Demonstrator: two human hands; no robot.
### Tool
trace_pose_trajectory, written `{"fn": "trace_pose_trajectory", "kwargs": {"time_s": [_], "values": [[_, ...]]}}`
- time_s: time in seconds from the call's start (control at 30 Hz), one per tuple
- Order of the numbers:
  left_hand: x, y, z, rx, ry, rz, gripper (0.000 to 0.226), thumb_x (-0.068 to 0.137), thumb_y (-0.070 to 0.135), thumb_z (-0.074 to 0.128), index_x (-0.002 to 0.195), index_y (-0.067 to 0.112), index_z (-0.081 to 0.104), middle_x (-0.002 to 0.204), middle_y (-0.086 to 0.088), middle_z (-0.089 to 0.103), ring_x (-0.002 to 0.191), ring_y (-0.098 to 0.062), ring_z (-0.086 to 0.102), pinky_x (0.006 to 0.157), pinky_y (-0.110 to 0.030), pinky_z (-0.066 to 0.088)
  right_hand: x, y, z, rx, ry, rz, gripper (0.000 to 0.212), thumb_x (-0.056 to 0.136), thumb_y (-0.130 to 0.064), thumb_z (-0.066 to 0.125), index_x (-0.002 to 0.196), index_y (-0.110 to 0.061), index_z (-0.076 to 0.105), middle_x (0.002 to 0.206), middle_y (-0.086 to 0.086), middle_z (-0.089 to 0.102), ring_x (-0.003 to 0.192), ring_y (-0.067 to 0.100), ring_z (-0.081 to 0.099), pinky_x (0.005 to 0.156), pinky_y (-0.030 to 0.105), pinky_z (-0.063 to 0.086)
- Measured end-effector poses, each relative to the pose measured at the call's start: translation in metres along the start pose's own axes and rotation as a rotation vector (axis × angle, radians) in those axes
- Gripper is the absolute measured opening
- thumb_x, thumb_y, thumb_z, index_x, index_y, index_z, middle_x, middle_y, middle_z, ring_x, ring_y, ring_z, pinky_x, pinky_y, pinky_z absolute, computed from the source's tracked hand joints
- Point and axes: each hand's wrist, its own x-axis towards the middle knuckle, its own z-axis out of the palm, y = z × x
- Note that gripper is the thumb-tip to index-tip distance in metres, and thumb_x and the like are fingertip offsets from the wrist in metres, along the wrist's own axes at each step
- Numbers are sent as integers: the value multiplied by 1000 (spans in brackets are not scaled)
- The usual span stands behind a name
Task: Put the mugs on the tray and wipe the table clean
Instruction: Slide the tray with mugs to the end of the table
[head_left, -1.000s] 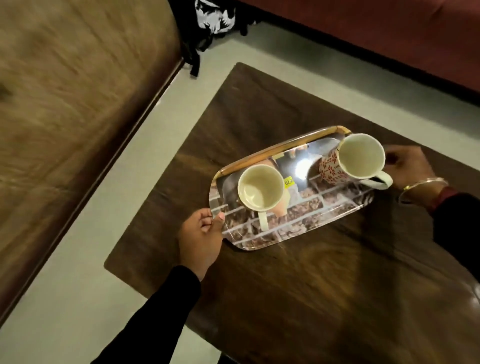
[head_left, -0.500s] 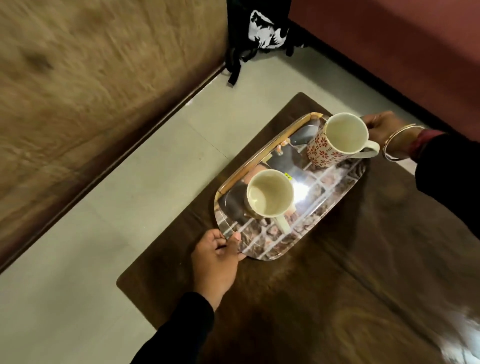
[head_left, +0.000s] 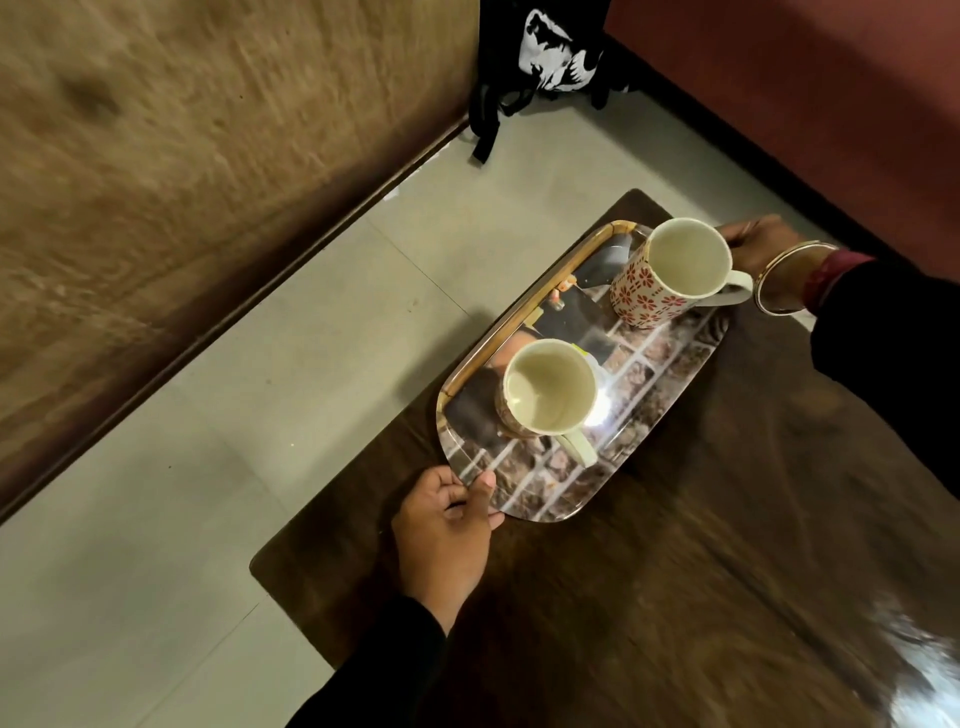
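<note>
A glossy oblong tray (head_left: 670, 374) with a brick pattern and a golden rim lies over the far left corner of the dark wooden table (head_left: 649, 597). Two cream-lined mugs stand upright on it: a plain one (head_left: 548, 387) at the near end and a red-flowered one (head_left: 670, 270) at the far end. My left hand (head_left: 447, 525) grips the tray's near end, thumb on top of the rim. My right hand (head_left: 763, 249), with bangles at the wrist, holds the tray's far end behind the flowered mug; its fingers are partly hidden.
Pale tiled floor (head_left: 260, 415) lies left of the table. A brown wooden panel (head_left: 156, 182) rises at the left, a black-and-white bag (head_left: 550, 57) sits on the floor at the top, and a red sofa or wall (head_left: 831, 104) runs along the right.
The tray with both mugs has turned and shifted toward the table's far left corner, both hands staying on its ends. The view has swung too.
</note>
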Motion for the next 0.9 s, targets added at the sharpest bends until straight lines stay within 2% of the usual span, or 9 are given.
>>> {"fn": "trace_pose_trajectory", "kwargs": {"time_s": [0.07,0.13,0.23,0.43,0.57,0.63,0.7,0.8,0.9], "values": [[0,0,0,-4,-2,-9,17,89,16,77,91,19,60,83,-10,76,70,-17,78,62,-22,61,1,2,0,2,7,6,35,89,4,74,117,-17,77,50,-36,58,48,-19,53,58,5,45],[1,0,-1,10,-8,-17,17,89,17,77,98,13,62,85,-11,77,71,-17,78,65,-25,62,-1,1,1,10,16,3,45,90,3,73,129,-17,64,51,-36,59,47,-20,53,52,0,41],[0,-1,-1,26,-3,-17,24,89,18,77,104,8,62,86,-11,77,69,-15,78,66,-26,63,0,4,2,72,35,28,41,89,2,74,127,-13,69,67,-23,72,48,-16,57,51,1,43],[-4,1,1,32,0,-13,24,89,21,77,102,8,62,85,-12,77,70,-16,78,63,-22,62,0,8,8,302,133,128,37,90,2,72,123,-14,68,48,-22,64,47,-5,62,49,7,47],[-17,0,-2,16,103,9,19,92,28,73,98,13,65,84,-6,77,69,-17,79,65,-30,63,-17,24,23,582,365,171,11,89,-1,75,95,-9,78,58,-16,71,52,-2,65,56,13,52],[-33,-9,-2,102,209,62,17,94,33,70,96,16,64,82,-2,74,66,-20,76,59,-31,63,-35,40,34,724,520,206,17,91,-3,74,80,-15,76,62,-9,72,50,3,63,53,17,52],[-52,-22,-2,241,238,207,18,93,38,68,89,22,61,77,1,69,65,-20,70,56,-30,60,-63,59,49,737,608,209,6,93,-7,74,87,-9,74,69,1,71,53,5,65,55,20,54],[-82,-43,9,408,41,424,23,86,49,67,84,27,59,70,5,62,61,-15,60,54,-22,51,-121,90,77,518,692,129,12,92,-17,77,97,-7,76,79,5,73,63,-3,66,65,22,59],[-100,-62,28,708,-214,648,29,87,57,69,96,30,61,88,16,57,75,-6,58,65,-15,49,-186,115,98,256,770,-52,16,89,-19,81,96,-6,77,91,5,71,77,-4,63,77,10,50]]}}
